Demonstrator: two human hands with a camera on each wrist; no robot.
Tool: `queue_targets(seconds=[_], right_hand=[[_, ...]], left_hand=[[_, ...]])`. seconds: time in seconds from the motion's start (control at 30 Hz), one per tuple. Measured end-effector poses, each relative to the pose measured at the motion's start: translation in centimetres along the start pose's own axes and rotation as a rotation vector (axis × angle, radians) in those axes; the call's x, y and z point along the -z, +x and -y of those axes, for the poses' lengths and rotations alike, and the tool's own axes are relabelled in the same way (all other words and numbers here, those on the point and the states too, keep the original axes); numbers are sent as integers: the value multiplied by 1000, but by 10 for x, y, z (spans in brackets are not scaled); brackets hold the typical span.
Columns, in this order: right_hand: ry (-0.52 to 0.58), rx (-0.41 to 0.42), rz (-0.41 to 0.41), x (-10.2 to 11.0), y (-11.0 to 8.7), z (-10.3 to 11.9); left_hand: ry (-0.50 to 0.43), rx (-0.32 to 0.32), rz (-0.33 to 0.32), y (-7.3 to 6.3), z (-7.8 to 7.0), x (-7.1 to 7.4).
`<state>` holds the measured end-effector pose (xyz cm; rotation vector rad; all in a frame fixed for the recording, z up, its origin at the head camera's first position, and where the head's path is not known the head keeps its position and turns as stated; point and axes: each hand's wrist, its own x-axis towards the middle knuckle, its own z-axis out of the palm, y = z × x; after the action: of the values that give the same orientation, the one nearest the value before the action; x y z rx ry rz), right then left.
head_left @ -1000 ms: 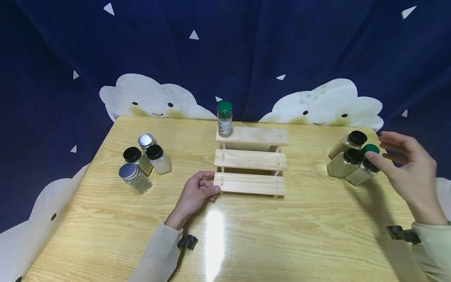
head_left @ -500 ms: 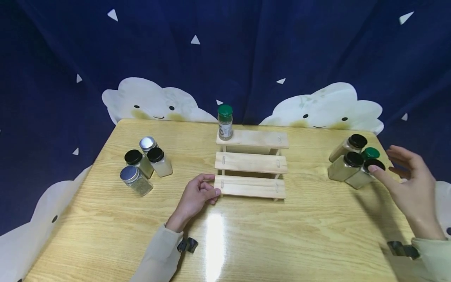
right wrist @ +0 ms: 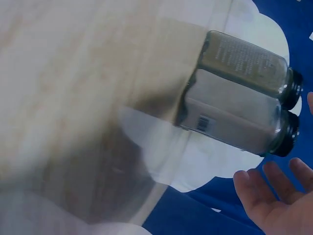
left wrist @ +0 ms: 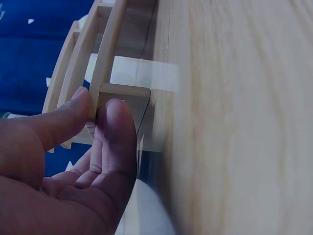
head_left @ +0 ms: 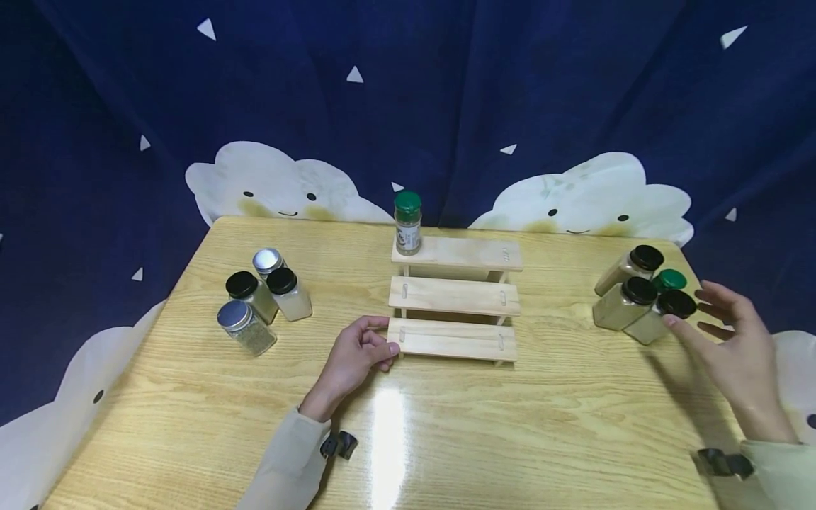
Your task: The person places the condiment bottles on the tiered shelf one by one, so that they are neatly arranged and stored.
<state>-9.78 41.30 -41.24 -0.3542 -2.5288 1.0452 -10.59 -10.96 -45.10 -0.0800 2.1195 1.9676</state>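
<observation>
A three-step wooden rack (head_left: 454, 295) stands mid-table. My left hand (head_left: 353, 352) pinches the left end of its lowest step; in the left wrist view the thumb lies over the board (left wrist: 105, 54) and the fingers curl beneath it. On the top step, at the left, a green-capped spice jar (head_left: 408, 230) stands upright. To the right, my right hand (head_left: 736, 354) has its fingers spread beside a black-lidded jar (head_left: 677, 304), holding nothing. In the right wrist view, fingertips show a gap from the lid of the pale-filled jar (right wrist: 234, 107).
Around that jar stand a green-lidded jar (head_left: 671, 279) and two black-lidded jars, one in front (head_left: 625, 303) and one behind. Several jars with black or silver lids (head_left: 261, 290) cluster at the left of the table. A dark blue curtain (head_left: 433, 92) hangs behind the table.
My right hand has shifted slightly down and left beside the right-hand jars, with the thumb near the black lid. The left hand stays on the rack. The head view tilted a little.
</observation>
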Motion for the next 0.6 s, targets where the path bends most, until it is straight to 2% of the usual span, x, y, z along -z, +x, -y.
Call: queue_targets(seconds=[0.2, 0.6], right_hand=[[75, 20, 52, -2, 0, -10], [63, 17, 91, -7, 0, -16]], left_hand=[[-2, 0, 1, 0, 0, 0], [-2, 4, 5, 0, 0, 1]])
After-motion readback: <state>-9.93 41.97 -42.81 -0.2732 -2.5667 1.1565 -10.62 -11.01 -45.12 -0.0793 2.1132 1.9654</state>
